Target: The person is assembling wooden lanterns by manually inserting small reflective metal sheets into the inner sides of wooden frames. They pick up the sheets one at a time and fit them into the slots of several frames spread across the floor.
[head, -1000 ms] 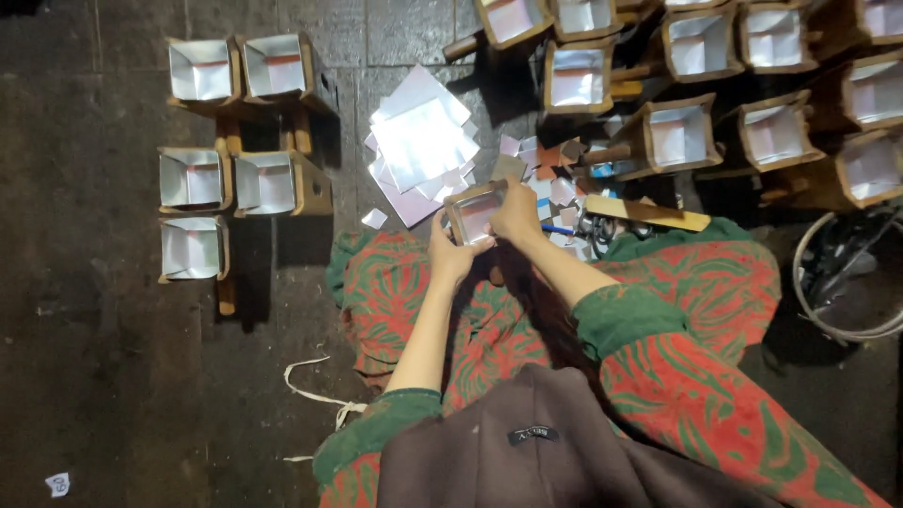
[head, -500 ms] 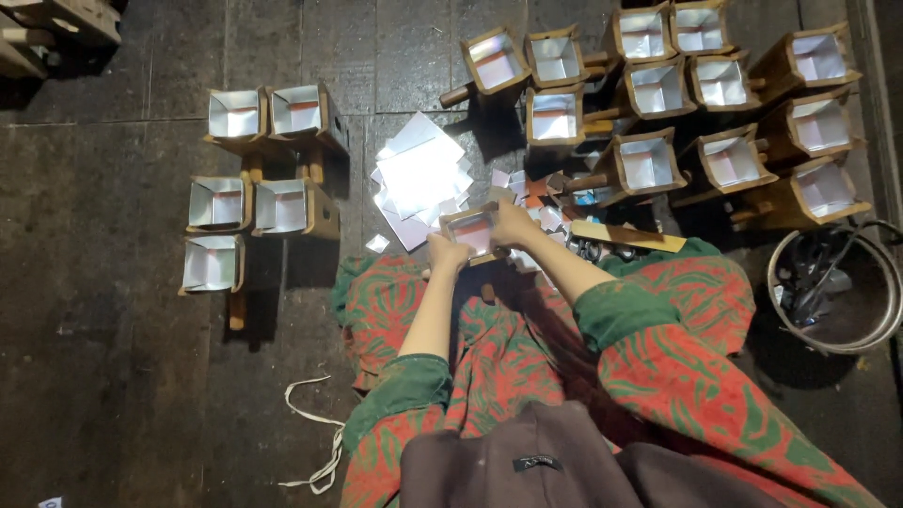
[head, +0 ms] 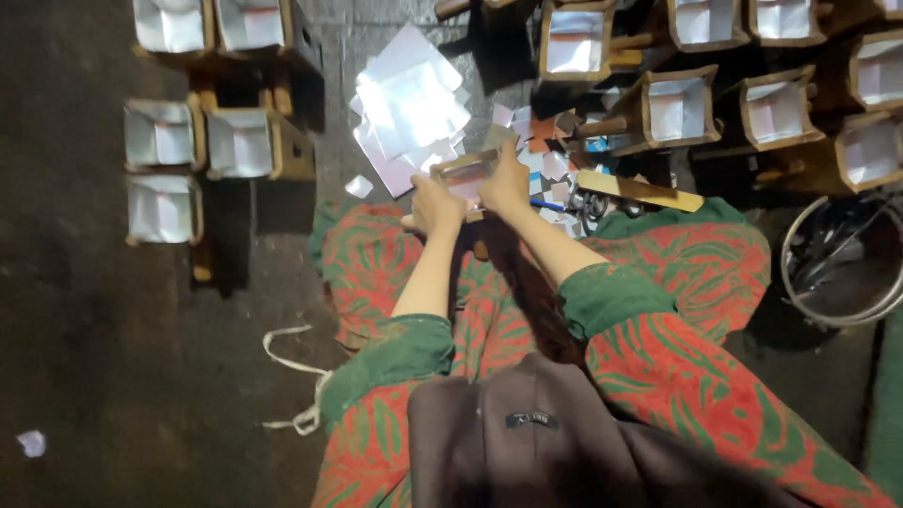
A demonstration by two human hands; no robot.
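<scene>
We judged that both hands, left hand (head: 435,204) and right hand (head: 506,181), gripped the small wooden box (head: 467,175) just below the paper stack (head: 410,105), lining it; pressing paper flat seemed due.

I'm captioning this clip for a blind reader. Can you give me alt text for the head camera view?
Seen from above, a seated person's left hand and right hand grip a small wooden box over their lap. A stack of white paper sheets lies just beyond on the dark floor, with paper-lined wooden boxes on both sides and a round metal basin at right.
</scene>
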